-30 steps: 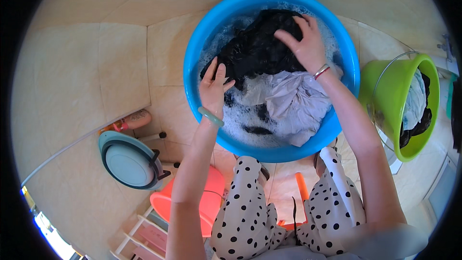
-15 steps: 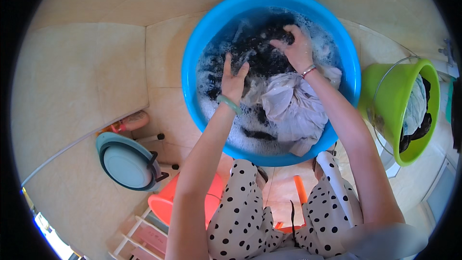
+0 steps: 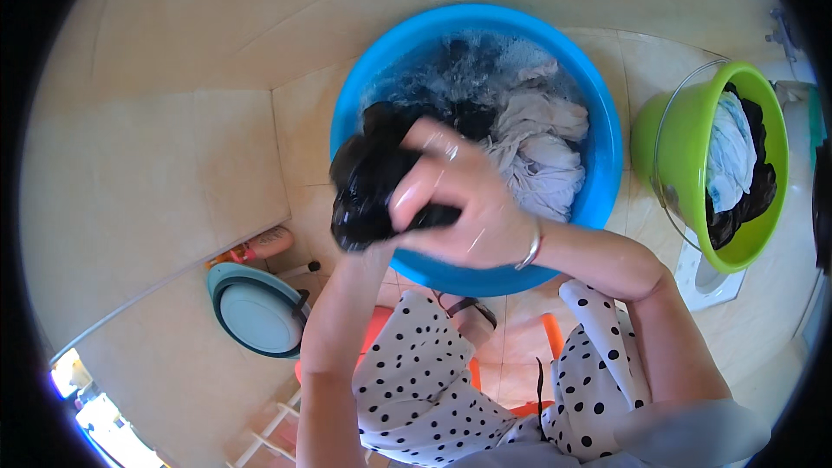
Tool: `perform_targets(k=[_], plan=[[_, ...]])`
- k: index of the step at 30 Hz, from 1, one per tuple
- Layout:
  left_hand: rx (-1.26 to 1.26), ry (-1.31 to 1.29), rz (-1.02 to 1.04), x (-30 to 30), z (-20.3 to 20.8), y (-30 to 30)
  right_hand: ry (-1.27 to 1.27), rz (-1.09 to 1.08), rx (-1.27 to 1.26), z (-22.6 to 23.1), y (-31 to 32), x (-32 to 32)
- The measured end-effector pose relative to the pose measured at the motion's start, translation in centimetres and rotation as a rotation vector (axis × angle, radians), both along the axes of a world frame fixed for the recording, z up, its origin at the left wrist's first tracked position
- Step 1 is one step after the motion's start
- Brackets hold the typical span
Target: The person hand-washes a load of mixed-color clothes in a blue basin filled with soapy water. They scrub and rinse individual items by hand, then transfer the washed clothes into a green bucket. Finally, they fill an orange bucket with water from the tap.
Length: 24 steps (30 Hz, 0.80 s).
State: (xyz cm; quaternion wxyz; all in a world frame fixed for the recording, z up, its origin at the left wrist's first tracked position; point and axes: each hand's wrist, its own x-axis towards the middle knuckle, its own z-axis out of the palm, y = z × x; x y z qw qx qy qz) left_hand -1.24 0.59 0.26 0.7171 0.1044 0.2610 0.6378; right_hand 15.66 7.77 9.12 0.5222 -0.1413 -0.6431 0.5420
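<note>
A wet, glossy black cloth (image 3: pixel 368 182) is bunched up in my hands, raised over the near left rim of the blue tub (image 3: pixel 611 147). My right hand (image 3: pixel 472 204) is clamped over its right side, thumb and fingers curled into the folds. Beneath the bundle my left hand (image 3: pixel 371 253) bears it from below; its fingers are hidden by the cloth. In the tub, a heap of pale grey-white cloth (image 3: pixel 542 156) lies at the right, next to dark cloth (image 3: pixel 472 119) in sudsy water (image 3: pixel 459 56).
At the right stands a tilted green bucket (image 3: pixel 672 139) holding light blue cloth (image 3: pixel 730 156) and black cloth (image 3: pixel 758 195). Teal basins (image 3: pixel 260 316) lean by the left wall, near a pink bottle (image 3: pixel 269 243). Below my left forearm is a white rack (image 3: pixel 264 433); an orange stool (image 3: pixel 552 334) shows between my knees.
Both hands were apart, fingers spread over the dark cloth in the water. Now they have come together at the near left, with a black cloth lifted out between them.
</note>
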Motion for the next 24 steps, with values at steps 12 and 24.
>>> perform_targets(k=[12,24], plan=[[-0.447,0.046,0.122,5.9,8.6,1.4,0.290,0.256,-1.255,-9.8,2.0,2.3],[-0.203,-0.279,0.108,7.3,3.5,-2.7,0.080,0.027,-0.630,-5.0,1.8,2.0]])
